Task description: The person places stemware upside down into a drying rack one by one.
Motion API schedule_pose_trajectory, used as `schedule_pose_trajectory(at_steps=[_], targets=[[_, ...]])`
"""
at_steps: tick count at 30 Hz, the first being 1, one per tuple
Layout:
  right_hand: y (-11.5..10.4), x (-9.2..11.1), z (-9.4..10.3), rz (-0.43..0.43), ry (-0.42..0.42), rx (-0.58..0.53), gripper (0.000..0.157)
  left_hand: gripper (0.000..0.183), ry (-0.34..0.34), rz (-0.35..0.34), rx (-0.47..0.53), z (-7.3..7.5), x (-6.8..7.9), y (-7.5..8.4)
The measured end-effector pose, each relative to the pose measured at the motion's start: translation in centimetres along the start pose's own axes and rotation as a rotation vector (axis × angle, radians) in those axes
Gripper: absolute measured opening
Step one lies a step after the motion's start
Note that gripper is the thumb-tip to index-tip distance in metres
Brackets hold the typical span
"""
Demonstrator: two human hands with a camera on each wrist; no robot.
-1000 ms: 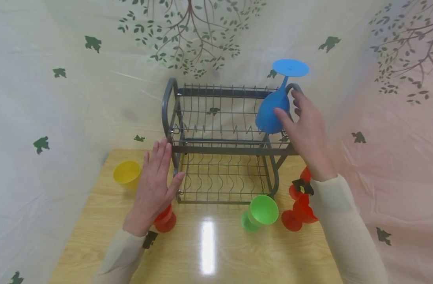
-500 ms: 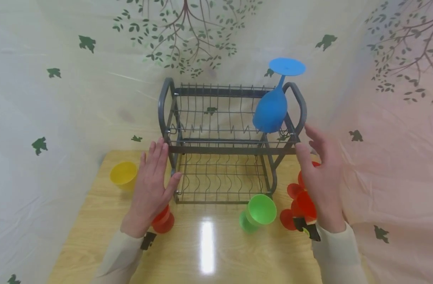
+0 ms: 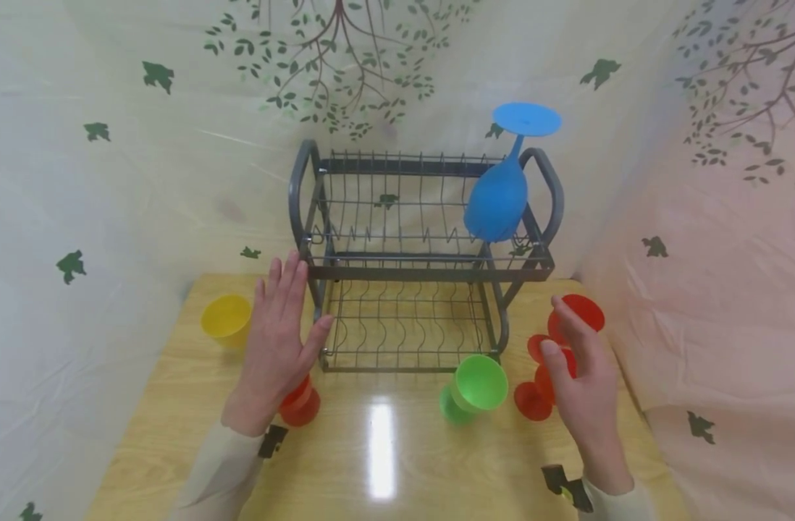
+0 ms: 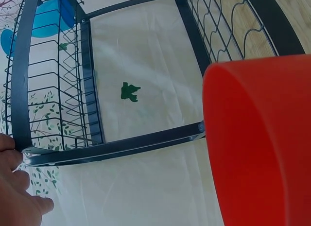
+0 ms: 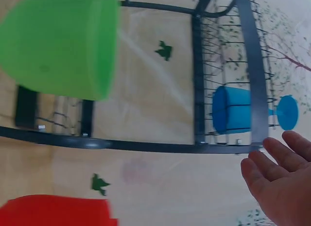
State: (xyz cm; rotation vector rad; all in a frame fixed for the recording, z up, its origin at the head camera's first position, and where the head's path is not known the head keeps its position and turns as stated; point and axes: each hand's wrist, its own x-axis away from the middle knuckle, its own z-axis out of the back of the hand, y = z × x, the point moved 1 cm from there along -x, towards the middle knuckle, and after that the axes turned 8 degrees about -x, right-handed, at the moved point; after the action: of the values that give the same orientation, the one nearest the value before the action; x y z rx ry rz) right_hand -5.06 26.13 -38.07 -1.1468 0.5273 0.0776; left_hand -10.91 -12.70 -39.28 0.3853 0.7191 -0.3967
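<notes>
A blue plastic goblet [image 3: 498, 202] stands upside down on the upper tier of a dark two-tier dish rack [image 3: 430, 275], at its right end. My left hand [image 3: 276, 354] has straight fingers that rest by the rack's left front corner and hold nothing. To the rack's right, my right hand [image 3: 586, 383] hangs over two red goblets, its fingers loosely bent and nothing in them. The back red goblet [image 3: 586, 312] shows its bowl; my hand partly covers the front red goblet [image 3: 533, 401]. Whether my right hand touches either one, I cannot tell.
A green goblet [image 3: 481, 383] stands before the rack's right front. Another red goblet [image 3: 302, 409] is partly hidden behind my left wrist. The yellow cup [image 3: 226, 318] is at the left on the wooden table [image 3: 463, 477]. A patterned sheet [image 3: 176, 181] surrounds the table.
My right hand has let go of the blue goblet and moved down and toward me, from the upper tier to the red goblets. The left hand stays at the rack.
</notes>
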Motion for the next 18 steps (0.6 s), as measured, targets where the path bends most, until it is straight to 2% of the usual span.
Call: schedule_pose_trajectory(at_steps=[6, 14, 18], targets=[[3.2, 2.5, -0.2, -0.031, -0.072, -0.011, 0.057, 0.078, 0.001, -0.004, 0.003, 0.0, -0.1, 0.2], [6.8, 5.6, -0.6, -0.180, -0.187, -0.007, 0.066, 0.078, 0.014, -0.004, 0.003, 0.0, 0.0, 0.2], [8.2, 6.6, -1.0, -0.177, -0.232, -0.043, 0.073, 0.078, 0.024, -0.006, 0.004, -0.1, 0.0, 0.2]])
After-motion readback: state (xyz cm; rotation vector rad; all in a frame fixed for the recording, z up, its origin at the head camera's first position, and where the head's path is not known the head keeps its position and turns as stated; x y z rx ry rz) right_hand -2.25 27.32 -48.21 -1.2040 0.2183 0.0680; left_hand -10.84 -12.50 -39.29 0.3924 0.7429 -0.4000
